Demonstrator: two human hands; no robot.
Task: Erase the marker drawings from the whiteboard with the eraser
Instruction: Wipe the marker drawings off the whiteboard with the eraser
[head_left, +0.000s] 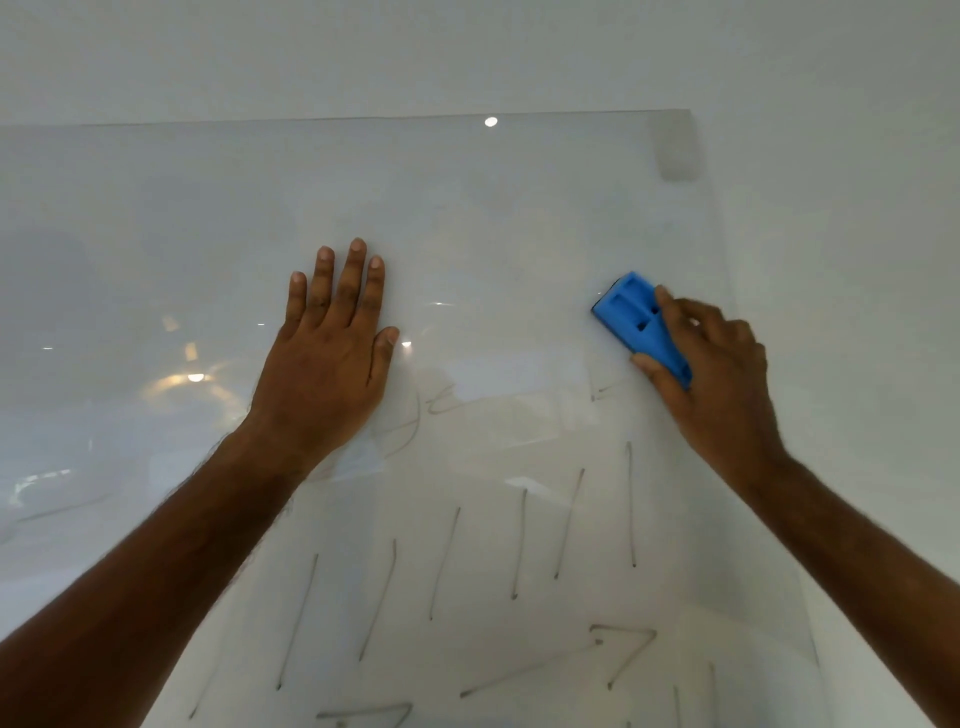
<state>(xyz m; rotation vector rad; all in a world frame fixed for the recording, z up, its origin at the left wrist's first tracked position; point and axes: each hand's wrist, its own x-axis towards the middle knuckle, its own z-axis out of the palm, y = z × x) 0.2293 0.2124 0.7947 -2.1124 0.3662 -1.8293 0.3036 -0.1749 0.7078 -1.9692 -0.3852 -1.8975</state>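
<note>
Left hand lies flat, fingers spread, on the board, likely steadying it, while right hand clamps the eraser against its upper right, above the marks

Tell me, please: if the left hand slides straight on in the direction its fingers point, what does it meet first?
Likely nothing: above the left hand the whiteboard looks bare up to its top edge. The eraser lies off to the right.
</note>
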